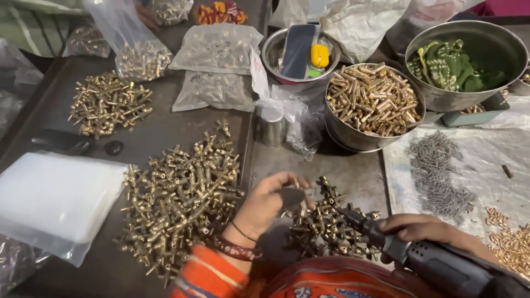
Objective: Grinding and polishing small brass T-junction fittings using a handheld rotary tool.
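Two hands are seen low over the dark bench. A small brass fitting is pinched in the left hand, fingers curled (bangles and thread on the wrist), just above a small pile of brass fittings. A dark power screwdriver is gripped by the right hand, fingers wrapped shut around the body, tip pointed into that small pile. A larger heap of brass fittings is spread to the left. A steel bowl of brass pins is placed further back, a grey heap of springs lying on plastic sheet at right.
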